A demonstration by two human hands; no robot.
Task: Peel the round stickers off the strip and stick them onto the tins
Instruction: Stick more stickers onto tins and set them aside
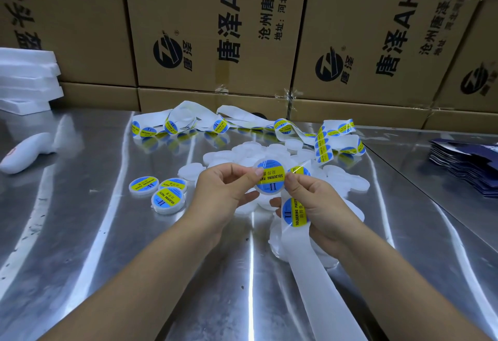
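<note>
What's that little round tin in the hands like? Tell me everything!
The tin is small, round and flat, cloudy white plastic by its look. A round sticker covers its face: blue with a yellow band that says SOLDERING, plus a II mark. It is held up off the table, face toward the camera, print tilted. The left hand pinches its left side; the right hand, gripping the strip, touches its right edge with the thumb.

The left hand and the right hand are bare. The left forearm and the right forearm are bare too. The fingernails are short.
</note>
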